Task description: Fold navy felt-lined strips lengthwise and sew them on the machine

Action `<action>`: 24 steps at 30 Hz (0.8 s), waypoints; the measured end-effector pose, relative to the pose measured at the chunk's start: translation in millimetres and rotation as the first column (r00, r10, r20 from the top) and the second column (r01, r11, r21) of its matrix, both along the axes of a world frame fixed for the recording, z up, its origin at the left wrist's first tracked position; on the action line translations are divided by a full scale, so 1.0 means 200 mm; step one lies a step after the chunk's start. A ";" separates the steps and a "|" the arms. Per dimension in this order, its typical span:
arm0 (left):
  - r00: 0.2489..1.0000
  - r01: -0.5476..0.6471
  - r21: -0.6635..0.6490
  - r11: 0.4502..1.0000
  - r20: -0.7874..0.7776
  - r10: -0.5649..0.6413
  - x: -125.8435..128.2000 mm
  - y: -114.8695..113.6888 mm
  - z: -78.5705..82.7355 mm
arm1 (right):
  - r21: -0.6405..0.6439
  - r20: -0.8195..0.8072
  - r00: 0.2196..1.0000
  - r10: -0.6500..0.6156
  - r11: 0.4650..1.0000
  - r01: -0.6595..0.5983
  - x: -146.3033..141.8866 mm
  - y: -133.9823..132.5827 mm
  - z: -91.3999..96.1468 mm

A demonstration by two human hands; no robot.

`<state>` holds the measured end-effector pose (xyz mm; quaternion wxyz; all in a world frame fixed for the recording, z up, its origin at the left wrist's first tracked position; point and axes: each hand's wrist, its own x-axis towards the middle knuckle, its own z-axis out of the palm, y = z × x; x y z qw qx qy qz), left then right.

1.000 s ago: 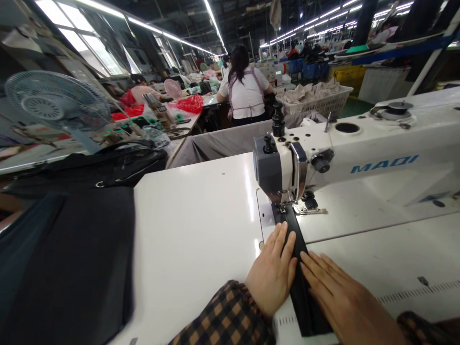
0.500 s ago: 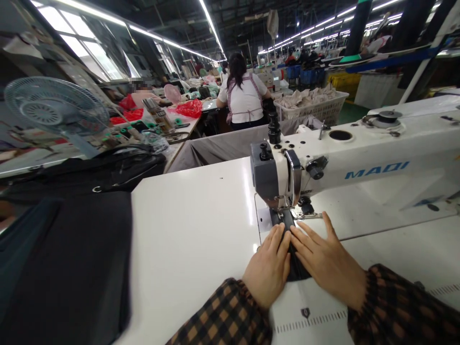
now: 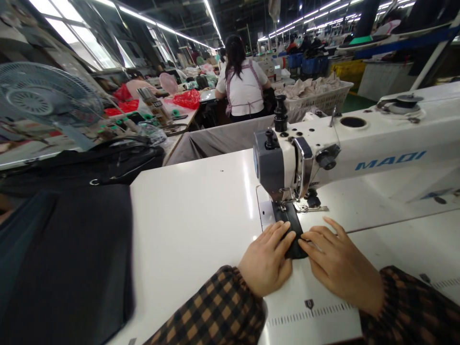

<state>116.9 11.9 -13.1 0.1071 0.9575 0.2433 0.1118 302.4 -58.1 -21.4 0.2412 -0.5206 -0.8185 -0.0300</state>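
Observation:
A narrow black strip of material [image 3: 295, 224] lies on the bed of a white sewing machine [image 3: 381, 139], its far end under the presser foot [image 3: 283, 207]. My left hand [image 3: 269, 256] rests flat on the strip's left side, fingers stretched forward and pressing on it. At the right edge of the strip, my right hand [image 3: 343, 263] touches with its fingertips, the fingers spread and slightly bent. Neither hand is closed around the strip.
Dark fabric panels [image 3: 72, 254] and a black bag [image 3: 108, 160] lie at the left of the white table [image 3: 183, 211]. A fan [image 3: 46, 100] stands behind them. Ahead, a person [image 3: 244, 86] sits facing away, near a basket of beige cloth [image 3: 316, 96].
The strip has moved forward under the presser foot, so less of it shows on the near side. My right hand has shifted right, off the strip's middle. The view has turned slightly.

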 end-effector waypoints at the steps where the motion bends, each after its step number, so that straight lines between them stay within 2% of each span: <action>1: 1.000 -0.014 0.008 1.000 0.012 0.014 0.01 -0.01 -0.01 | 0.002 -0.005 1.000 0.007 1.000 -0.007 -0.01 0.00 -0.01; 4: 0.996 -0.060 0.043 0.997 0.068 0.057 0.03 -0.05 -0.03 | 0.014 -0.001 0.999 0.039 0.999 -0.039 -0.02 -0.01 -0.03; 7: 0.991 -0.085 0.132 0.988 0.113 0.071 0.04 -0.07 -0.04 | 0.035 0.034 0.997 0.075 0.997 -0.076 -0.01 -0.02 -0.05; 12: 0.999 -0.036 0.262 0.964 0.045 0.026 0.04 -0.09 -0.03 | 0.085 0.062 0.992 0.113 0.989 -0.118 0.01 -0.02 -0.05; 21: 0.998 -0.014 0.265 0.964 0.065 -0.003 0.02 -0.07 -0.02 | -0.010 -0.003 1.000 0.027 1.000 -0.027 -0.03 0.01 -0.02; 24: 0.994 -0.006 0.251 0.968 0.109 -0.022 0.01 -0.06 -0.03 | -0.007 -0.012 0.999 0.033 0.999 -0.033 -0.04 0.02 -0.03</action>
